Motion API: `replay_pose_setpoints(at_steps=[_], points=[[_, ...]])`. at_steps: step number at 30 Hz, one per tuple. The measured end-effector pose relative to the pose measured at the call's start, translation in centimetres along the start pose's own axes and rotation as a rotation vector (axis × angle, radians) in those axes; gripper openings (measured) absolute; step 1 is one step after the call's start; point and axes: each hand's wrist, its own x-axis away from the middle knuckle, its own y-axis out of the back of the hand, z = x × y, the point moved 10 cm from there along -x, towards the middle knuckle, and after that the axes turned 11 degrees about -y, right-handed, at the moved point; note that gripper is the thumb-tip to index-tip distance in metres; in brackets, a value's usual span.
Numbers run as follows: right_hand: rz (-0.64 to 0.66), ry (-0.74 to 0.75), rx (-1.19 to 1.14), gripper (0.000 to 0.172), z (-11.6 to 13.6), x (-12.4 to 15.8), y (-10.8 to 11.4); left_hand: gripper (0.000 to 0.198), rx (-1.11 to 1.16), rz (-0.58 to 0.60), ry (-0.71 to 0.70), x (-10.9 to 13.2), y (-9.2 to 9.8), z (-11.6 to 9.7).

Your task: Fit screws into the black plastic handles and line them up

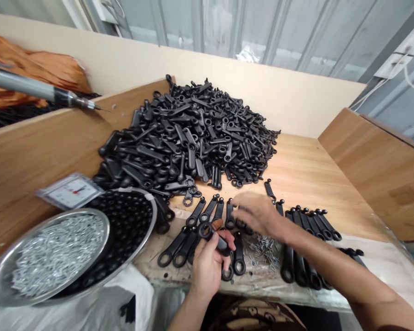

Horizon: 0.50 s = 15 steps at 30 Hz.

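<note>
The left hand (209, 263) clasps a black lever (222, 246), its thumb and fingers closed about the shank; the ring end projects past the thumb toward the upper left. The held piece lies above the near edge of the bench, over other levers laid side by side. The right hand (257, 214), blurred, reaches over the rear row; whether its curved fingers grip anything cannot be told. Loose pins (265, 252) lie nearby, below this hand.
</note>
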Motion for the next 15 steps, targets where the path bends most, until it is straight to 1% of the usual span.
replay_pose_setpoints(at_steps=[1,2,4,6,9,11,13,15], points=[[-0.016,-0.072,0.1,0.018,-1.9,-0.9,0.2,0.03,-0.023,0.007,0.015,0.0,0.0,0.0],[0.013,-0.133,0.224,0.018,-3.7,-1.7,-0.3,0.033,-0.047,0.005,0.022,-0.1,0.1,0.0],[0.136,-0.213,0.456,0.018,-6.8,-2.8,-2.4,0.035,-0.083,-0.016,0.024,-0.2,0.5,0.0],[0.241,-0.25,0.575,0.018,-8.8,-3.3,-4.7,0.035,-0.098,-0.021,0.025,-0.4,0.7,0.1],[0.285,-0.256,0.584,0.017,-9.8,-3.5,-7.1,0.038,-0.093,-0.023,0.019,-0.6,1.0,0.4],[0.295,-0.259,0.574,0.016,-10.1,-3.5,-7.9,0.038,-0.113,-0.018,0.022,-0.7,1.2,0.6],[0.296,-0.255,0.556,0.016,-10.2,-3.6,-7.9,0.035,-0.187,-0.016,0.003,-1.0,1.7,0.5],[0.281,-0.25,0.533,0.016,-10.2,-3.7,-7.1,0.032,-0.286,-0.032,-0.045,-1.2,2.5,-0.3]])
